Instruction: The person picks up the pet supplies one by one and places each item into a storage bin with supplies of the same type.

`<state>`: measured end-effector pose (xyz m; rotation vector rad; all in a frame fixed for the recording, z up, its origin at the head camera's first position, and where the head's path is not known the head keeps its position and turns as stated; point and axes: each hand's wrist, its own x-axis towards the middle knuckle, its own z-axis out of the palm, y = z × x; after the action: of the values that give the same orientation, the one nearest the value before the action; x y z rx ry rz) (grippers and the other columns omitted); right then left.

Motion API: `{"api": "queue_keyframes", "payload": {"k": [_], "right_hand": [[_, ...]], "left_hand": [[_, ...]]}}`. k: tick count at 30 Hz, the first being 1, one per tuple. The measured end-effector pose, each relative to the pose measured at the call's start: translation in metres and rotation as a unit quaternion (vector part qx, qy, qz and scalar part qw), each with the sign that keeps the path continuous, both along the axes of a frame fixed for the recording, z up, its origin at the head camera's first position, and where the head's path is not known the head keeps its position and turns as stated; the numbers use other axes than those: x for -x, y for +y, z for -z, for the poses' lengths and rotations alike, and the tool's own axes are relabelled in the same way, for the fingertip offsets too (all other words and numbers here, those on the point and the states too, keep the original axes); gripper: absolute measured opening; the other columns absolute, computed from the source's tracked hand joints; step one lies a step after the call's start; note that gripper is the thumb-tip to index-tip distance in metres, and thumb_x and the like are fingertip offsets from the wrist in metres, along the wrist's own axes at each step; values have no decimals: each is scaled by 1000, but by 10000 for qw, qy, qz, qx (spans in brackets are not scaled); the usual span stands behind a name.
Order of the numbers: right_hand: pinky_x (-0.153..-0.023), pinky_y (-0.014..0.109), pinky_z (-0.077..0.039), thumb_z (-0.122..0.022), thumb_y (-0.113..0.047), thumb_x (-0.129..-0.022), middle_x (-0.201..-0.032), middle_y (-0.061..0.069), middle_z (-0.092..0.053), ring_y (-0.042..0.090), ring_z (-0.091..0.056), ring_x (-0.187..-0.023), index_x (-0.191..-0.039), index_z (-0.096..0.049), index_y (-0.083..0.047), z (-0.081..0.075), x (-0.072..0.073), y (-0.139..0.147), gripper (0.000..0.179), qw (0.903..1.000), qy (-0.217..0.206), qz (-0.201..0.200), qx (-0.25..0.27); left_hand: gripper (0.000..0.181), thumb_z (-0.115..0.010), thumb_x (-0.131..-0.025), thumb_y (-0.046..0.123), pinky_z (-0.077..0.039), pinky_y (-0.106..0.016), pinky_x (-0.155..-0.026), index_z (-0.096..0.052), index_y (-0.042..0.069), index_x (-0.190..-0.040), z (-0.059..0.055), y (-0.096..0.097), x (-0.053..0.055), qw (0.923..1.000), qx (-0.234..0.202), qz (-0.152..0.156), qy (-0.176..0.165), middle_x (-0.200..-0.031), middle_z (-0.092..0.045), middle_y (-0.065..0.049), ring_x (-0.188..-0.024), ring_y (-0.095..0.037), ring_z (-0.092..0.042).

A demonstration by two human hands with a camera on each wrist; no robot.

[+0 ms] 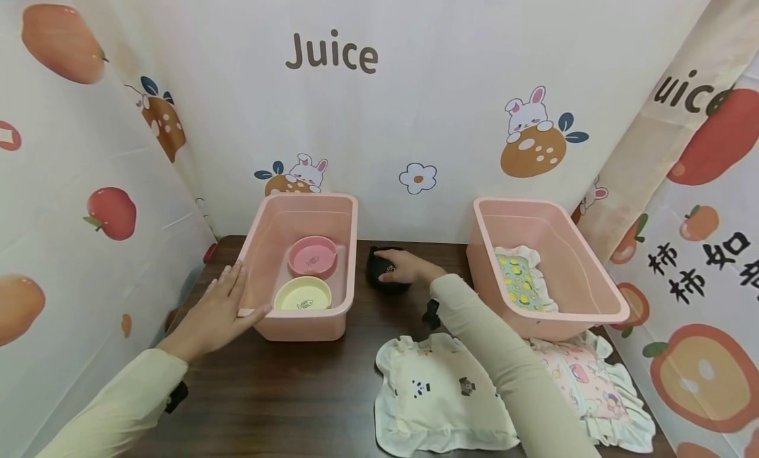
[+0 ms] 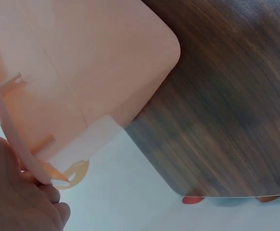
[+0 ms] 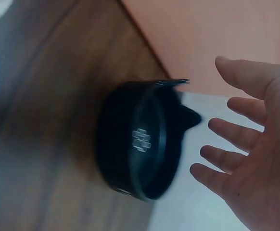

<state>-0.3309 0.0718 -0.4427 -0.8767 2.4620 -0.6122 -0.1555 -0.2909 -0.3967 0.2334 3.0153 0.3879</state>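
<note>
- Pale sleeves (image 1: 504,366) came nearest, reaching forward over a dark wooden table (image 1: 284,392).
- At the end of one, the right hand (image 1: 409,267) had its fingers spread over a black bowl (image 1: 376,272); I couldn't tell whether they touched.
- That bowl sat upright on the table, just right of the left bin (image 1: 308,327). Round, it ran equally long every way; its mouth faced up, its pointed ears towards the back curtain (image 1: 450,49). Inside was a small pale mark, too unclear to read.
- The left hand (image 1: 216,313) rested on that bin's near left corner, fingers extended, thumb out along the front rim.
- Inside lay a pink bowl (image 1: 312,255) and, nearer, a yellow bowl (image 1: 301,293), both fish-printed.
- Right of the black bowl, another bin (image 1: 575,273) held a lemon-patterned cloth (image 1: 522,283).
- "Juice" was printed across the back curtain; the right curtain (image 1: 711,214) showed "uice" and "柿柿如".
</note>
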Motion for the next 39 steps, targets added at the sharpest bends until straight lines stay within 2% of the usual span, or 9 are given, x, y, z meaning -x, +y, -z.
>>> {"api": "queue_keyframes", "payload": {"k": [5, 10, 19, 24, 26, 29, 32, 35, 39], "right_hand": [[-110, 45, -34, -61, -22, -95, -151, 14, -36, 31, -41, -134, -148, -34, -4, 26, -5, -8, 63, 9994, 1, 334, 69], [-107, 44, -38, -62, -22, -94, -146, 17, -43, 32, -45, -131, -145, -39, -2, 48, -9, -18, 59, 9965, 268, 792, 79], [-103, 44, -42, -68, -18, -87, -135, 19, -54, 33, -52, -123, -135, -53, -2, 70, -10, -32, 53, 9863, 434, 1541, 396], [-84, 39, -51, -67, -12, -87, -123, 18, -62, 27, -64, -90, -130, -59, -5, 78, -8, -34, 44, 9823, 658, 1629, 645], [-71, 36, -51, -64, -8, -88, -121, 19, -63, 24, -59, -68, -130, -59, -6, 79, -9, -33, 43, 9813, 655, 1659, 731], [-64, 31, -46, -61, -4, -89, -128, 18, -60, 18, -49, -56, -132, -57, -5, 76, -11, -33, 44, 9807, 549, 1777, 597], [-64, 29, -44, -59, -3, -88, -132, 14, -58, 17, -50, -63, -133, -57, -8, 72, -13, -32, 45, 9818, 438, 1828, 266], [-73, 32, -49, -57, -3, -87, -135, 12, -56, 20, -60, -86, -134, -56, -8, 66, -13, -32, 47, 9829, 267, 1815, -128], [-86, 38, -50, -60, -7, -88, -135, 12, -55, 25, -59, -108, -134, -56, -7, 57, -15, -32, 46, 9822, 88, 1834, -406]], "left_hand": [[101, -43, -90, 66, -12, -63, -112, -9, -7, -150, 0, 0, -1, 10000, -16, -39, 31, -157, -4, -28, -142, -48, -5], [101, -43, -90, 67, -11, -63, -112, -9, -7, -150, 1, -1, -1, 10000, -36, -52, 29, -157, -3, -28, -143, -47, -4], [101, -43, -90, 67, -11, -63, -112, -9, -6, -150, 3, -1, -2, 10000, -32, -71, -4, -157, -3, -27, -143, -46, -3], [101, -42, -90, 68, -11, -63, -112, -8, -6, -151, 3, -1, -1, 10000, -13, -72, 8, -157, -3, -27, -143, -46, -3], [101, -42, -90, 67, -11, -63, -112, -8, -6, -151, 3, -1, -1, 10000, -20, -27, 21, -157, -3, -27, -143, -47, -3], [100, -43, -91, 65, -11, -63, -112, -7, -7, -150, 3, -1, 0, 10000, -40, 20, 10, -157, -2, -27, -143, -47, -3], [99, -43, -92, 64, -11, -63, -112, -7, -7, -150, 3, -2, 0, 10000, -40, 48, 6, -157, -1, -27, -143, -47, -2], [99, -43, -92, 63, -12, -63, -112, -8, -8, -150, 2, -3, 1, 9999, -14, 135, 73, -157, -2, -28, -143, -47, -3], [99, -44, -92, 63, -13, -64, -111, -8, -10, -149, 1, -3, 2, 9997, 5, 221, 123, -156, -4, -29, -143, -48, -5]]}}
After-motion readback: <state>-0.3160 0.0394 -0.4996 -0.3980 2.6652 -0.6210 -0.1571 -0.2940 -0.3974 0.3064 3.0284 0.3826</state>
